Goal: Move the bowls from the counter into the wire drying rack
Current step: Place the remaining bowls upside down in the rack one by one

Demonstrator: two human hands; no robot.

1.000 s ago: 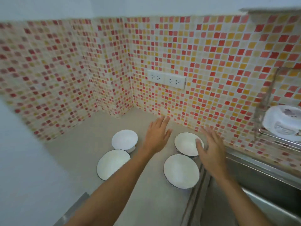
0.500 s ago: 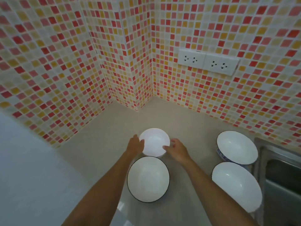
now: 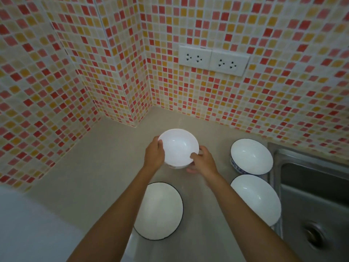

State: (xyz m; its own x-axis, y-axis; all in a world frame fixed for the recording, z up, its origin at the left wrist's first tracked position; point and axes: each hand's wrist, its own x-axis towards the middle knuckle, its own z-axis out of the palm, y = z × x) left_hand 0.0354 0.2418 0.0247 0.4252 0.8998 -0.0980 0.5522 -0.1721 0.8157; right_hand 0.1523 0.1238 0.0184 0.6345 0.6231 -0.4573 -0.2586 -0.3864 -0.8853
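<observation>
A small plain white bowl (image 3: 178, 146) is held between both hands, lifted a little above the beige counter (image 3: 105, 157). My left hand (image 3: 154, 155) grips its left rim and my right hand (image 3: 203, 162) grips its right rim and underside. Three larger dark-rimmed white bowls rest on the counter: one (image 3: 160, 210) near me under my left forearm, one with a blue patterned outside (image 3: 251, 156) by the sink, and one (image 3: 256, 199) in front of it. The wire drying rack is out of view.
A steel sink (image 3: 313, 201) with a drain lies to the right. Mosaic-tiled walls close the counter at the back and left, forming a corner. A double wall socket (image 3: 213, 60) sits on the back wall. A pale surface (image 3: 28, 224) fills the lower left.
Both hands reached left from the bowls by the sink to the small bowl, closed on its sides, and raised it off the counter. The view swung left; the rack dropped out of sight.
</observation>
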